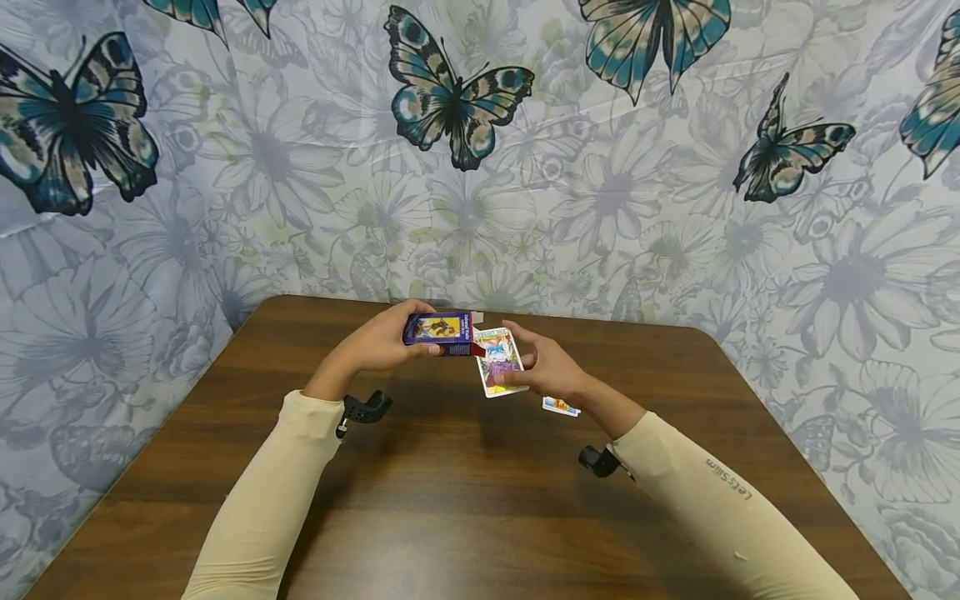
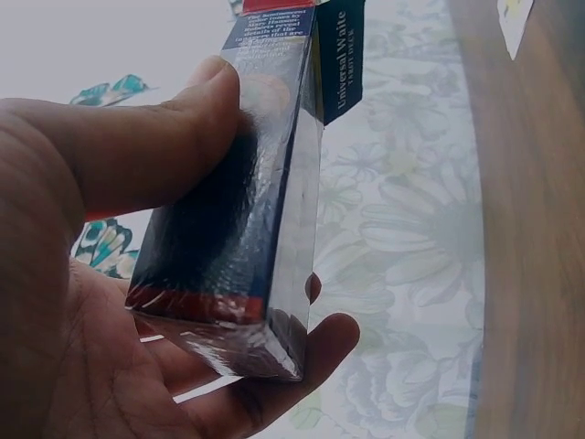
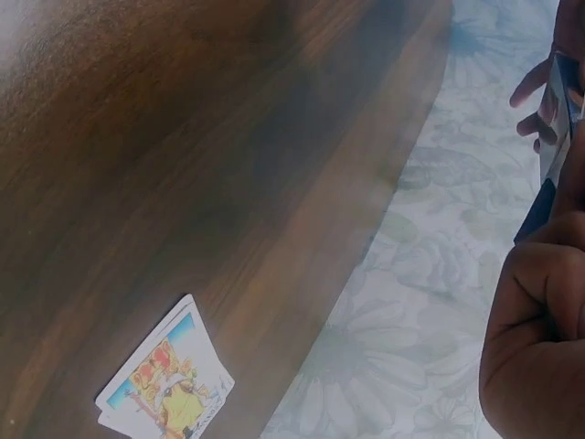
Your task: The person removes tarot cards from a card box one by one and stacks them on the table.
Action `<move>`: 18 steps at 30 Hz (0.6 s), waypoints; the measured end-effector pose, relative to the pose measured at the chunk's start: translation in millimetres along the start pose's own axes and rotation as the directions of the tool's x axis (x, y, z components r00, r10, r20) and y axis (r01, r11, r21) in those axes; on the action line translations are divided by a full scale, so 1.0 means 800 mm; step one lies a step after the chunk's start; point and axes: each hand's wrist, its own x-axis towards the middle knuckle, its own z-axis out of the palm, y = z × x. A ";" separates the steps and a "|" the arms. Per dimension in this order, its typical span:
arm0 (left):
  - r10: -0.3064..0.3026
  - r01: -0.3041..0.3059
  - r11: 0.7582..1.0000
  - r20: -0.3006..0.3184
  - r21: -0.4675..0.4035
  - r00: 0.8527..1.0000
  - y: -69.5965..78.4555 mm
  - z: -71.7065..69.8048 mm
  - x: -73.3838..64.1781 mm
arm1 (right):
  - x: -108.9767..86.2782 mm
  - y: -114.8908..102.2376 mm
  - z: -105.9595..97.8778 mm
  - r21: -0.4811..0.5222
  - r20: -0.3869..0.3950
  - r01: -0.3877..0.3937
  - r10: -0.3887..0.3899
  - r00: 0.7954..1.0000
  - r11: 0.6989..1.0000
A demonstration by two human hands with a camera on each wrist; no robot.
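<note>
In the head view my left hand (image 1: 381, 340) grips a dark blue tarot deck box (image 1: 441, 327) above the table's far part, thumb along its near side. The box's right end has flaps standing out; in the left wrist view a blue panel (image 2: 342, 69) there reads "Universal Waite Tarot Deck". My right hand (image 1: 557, 367) pinches a colourful tarot card (image 1: 498, 357) by its right side, just beside that end. Whether more cards lie behind it I cannot tell. Below the right hand, a few loose tarot cards (image 3: 174, 380) lie slightly fanned on the table.
The brown wooden table (image 1: 420, 492) spreads under both arms, its far edge close beyond the hands. Behind it hangs a flower-patterned cloth (image 1: 472, 217) with butterflies. A black wrist device (image 1: 367, 407) sits at the left wrist, another device (image 1: 598, 461) at the right.
</note>
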 end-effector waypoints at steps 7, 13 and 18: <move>-0.012 0.012 1.000 -0.001 -0.004 1.000 0.000 -0.001 0.001 | -0.004 0.014 -0.019 -0.017 -0.118 -0.003 0.001 0.993 1.000; -0.014 0.014 1.000 -0.006 0.005 1.000 -0.001 -0.002 0.000 | -0.001 0.050 -0.054 -0.031 -0.243 -0.096 0.085 0.966 0.995; -0.011 0.011 1.000 -0.002 -0.004 1.000 0.000 -0.001 -0.001 | 0.000 0.090 -0.078 -0.145 -0.342 -0.228 0.168 0.925 0.963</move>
